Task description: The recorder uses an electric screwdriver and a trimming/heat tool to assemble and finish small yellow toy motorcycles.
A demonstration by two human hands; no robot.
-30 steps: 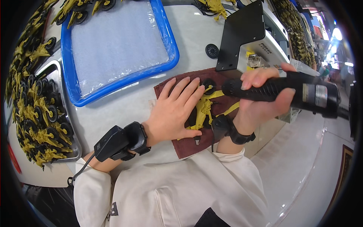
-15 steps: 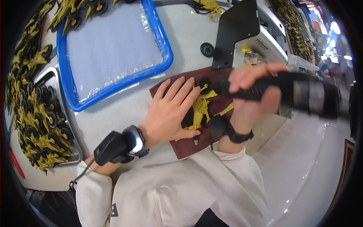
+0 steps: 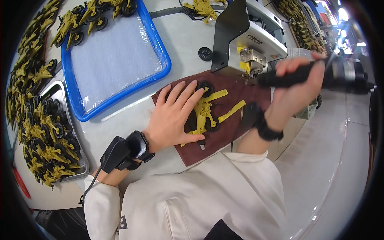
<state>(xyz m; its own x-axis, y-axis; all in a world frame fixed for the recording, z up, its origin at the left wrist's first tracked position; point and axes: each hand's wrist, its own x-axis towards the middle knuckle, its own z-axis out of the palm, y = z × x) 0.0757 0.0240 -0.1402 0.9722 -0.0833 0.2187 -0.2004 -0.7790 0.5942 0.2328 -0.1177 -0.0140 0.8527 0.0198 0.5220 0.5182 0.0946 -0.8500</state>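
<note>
A table [image 3: 184, 48] bears a cloth [image 3: 236, 89], with a machine [image 3: 253, 40] at the cloth's far edge. The driver [image 3: 278, 79] is gripped in the right hand [image 3: 301, 86], its blurred front end just beside the machine — whether they touch, I cannot tell. The left hand [image 3: 168, 122] lies flat, fingers spread over the toy [image 3: 205, 110], which rests toward the cloth's left edge. Best to keep that palm steady so the toy cannot skid — thumb clear of the driver's tip, wrist loose.
</note>
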